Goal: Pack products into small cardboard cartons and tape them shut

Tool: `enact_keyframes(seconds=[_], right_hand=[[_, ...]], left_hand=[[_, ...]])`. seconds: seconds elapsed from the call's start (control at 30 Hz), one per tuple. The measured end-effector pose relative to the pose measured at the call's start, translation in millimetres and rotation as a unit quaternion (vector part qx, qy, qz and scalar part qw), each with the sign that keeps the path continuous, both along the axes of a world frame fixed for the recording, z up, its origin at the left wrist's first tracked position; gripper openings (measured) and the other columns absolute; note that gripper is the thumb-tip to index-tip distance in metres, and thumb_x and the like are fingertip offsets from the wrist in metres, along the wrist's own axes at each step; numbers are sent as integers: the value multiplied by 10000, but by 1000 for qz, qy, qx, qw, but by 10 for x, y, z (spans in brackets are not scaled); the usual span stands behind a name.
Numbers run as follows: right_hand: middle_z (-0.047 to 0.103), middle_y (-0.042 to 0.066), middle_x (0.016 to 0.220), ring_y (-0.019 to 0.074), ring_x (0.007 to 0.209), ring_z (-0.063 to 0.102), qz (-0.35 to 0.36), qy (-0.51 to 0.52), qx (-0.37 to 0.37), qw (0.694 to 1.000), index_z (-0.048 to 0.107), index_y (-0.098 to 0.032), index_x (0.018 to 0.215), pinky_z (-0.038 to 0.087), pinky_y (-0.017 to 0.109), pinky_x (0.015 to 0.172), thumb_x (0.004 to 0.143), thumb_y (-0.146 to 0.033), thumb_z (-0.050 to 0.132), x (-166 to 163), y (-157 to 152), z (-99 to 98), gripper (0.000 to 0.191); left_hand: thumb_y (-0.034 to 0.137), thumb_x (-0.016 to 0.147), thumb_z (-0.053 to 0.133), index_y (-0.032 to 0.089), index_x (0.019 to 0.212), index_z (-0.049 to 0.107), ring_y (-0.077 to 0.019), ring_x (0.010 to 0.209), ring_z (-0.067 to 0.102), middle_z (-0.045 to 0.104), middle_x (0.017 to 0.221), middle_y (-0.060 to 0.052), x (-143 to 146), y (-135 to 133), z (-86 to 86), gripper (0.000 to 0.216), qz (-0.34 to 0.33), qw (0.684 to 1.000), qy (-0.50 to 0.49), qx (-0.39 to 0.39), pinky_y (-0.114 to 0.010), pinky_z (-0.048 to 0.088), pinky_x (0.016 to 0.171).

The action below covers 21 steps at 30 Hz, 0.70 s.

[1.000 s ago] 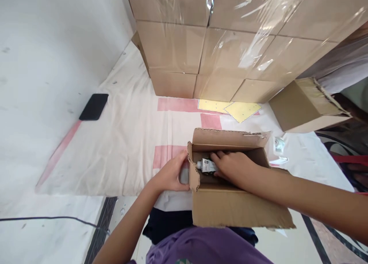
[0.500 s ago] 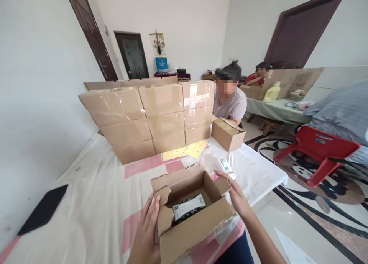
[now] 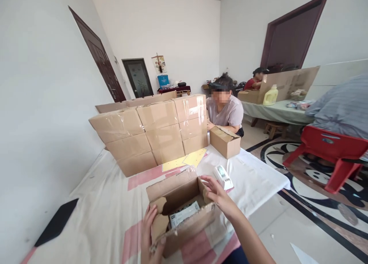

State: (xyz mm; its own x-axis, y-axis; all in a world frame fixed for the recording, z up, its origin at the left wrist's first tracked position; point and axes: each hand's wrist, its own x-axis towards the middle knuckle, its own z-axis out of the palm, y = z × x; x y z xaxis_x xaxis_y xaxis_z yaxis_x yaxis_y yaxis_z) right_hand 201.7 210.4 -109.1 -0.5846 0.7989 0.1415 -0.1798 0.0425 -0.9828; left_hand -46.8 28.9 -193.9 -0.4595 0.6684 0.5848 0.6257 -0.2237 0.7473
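An open cardboard box [image 3: 188, 233] stands near me on the cloth-covered table, its flaps folded out and their edges ragged. Inside lies a black-and-white patterned packet with a white label [image 3: 184, 215]; the front wall hides its lower part. My left hand [image 3: 151, 231] grips the box's left side, thumb toward the front corner and fingers over the flap. On the opposite side, my right hand [image 3: 216, 195] holds the right wall, its fingers curled over the top edge. Just beyond that hand sits a small white device with a screen [image 3: 222, 177].
Taped cartons [image 3: 163, 132] form a wall across the table [image 3: 97, 214], with yellow sheets [image 3: 184, 160] before them. A closed carton [image 3: 225, 143] stands at right, near a seated person [image 3: 227, 109]. A flat black object [image 3: 57, 222] lies left. A red chair [image 3: 330, 141] is beyond.
The box has tipped toward me and shifted slightly left, so its front wall hides more of the packet. My right hand has moved left, over the right wall. The view has tilted up.
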Motion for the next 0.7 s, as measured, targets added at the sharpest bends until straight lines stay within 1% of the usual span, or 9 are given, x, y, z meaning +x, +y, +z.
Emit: enact_keyframes(seconds=[0.1,0.2,0.3,0.4,0.47,0.53,0.6,0.63,0.7], right_hand=[[409,105,1615,297,1518,363,-8,29,-12,999,422,-354,1506,249,558,1251,818,-518,758,15,-20,12,782],[406,98,1620,282,1537,333,-1,51,-19,998,407,-357,1534,231,550,1264,874,-580,695,4,-33,9,754],[445,100,1595,283,1523,360,17,58,-41,997,443,-346,1515,256,540,1259,883,-604,671,-41,11,33,719],[506,101,1542,279,1503,390,18,52,-26,998,478,-331,1477,305,501,1241,858,-591,715,-91,106,76,712],[559,92,1476,262,1468,434,7,53,-1,999,493,-326,1454,336,463,1222,895,-566,686,-105,159,88,638],[656,88,1283,255,1348,546,2,49,44,998,503,-311,1443,389,451,1176,951,-559,610,-94,175,78,561],[681,69,1049,257,1178,629,-1,23,113,993,542,-290,1412,434,458,1120,979,-565,560,-62,152,62,513],[673,62,982,260,1140,632,-5,4,148,989,568,-283,1388,437,464,1108,991,-566,536,-41,128,58,488],[676,69,988,267,1179,598,-18,-38,200,979,613,-282,1346,411,473,1129,1022,-558,476,-1,72,61,446]], left_hand=[[495,983,484,291,1514,415,-357,1536,325,413,1611,-102,231,-44,259,572,6,998,-44,-32,-620,340,1239],[462,1012,424,268,1502,427,-337,1514,368,433,1594,-109,320,-37,376,527,34,996,-73,-35,-600,347,1243],[455,1033,376,266,1435,504,-323,1499,396,490,1551,-99,285,-22,394,463,50,994,-85,-56,-598,329,1254],[484,1013,458,280,1353,561,-332,1481,421,533,1510,-86,234,-10,382,410,51,990,-112,-66,-597,345,1245],[499,994,504,315,1405,512,-332,1453,459,511,1531,-77,222,-3,368,450,57,988,-135,-56,-550,435,1194],[498,993,500,358,1544,348,-328,1399,519,453,1577,-82,211,-5,355,589,76,986,-139,-47,-497,545,1071],[466,998,491,369,1612,226,-326,1350,554,426,1599,-97,171,-21,359,676,94,991,-79,-51,-484,575,986],[440,998,490,367,1606,271,-326,1327,564,463,1577,-95,137,-33,375,651,93,994,-17,-59,-496,560,988],[395,988,505,371,1483,515,-321,1261,590,581,1484,-64,48,-58,442,496,73,984,143,-79,-513,520,1011]])
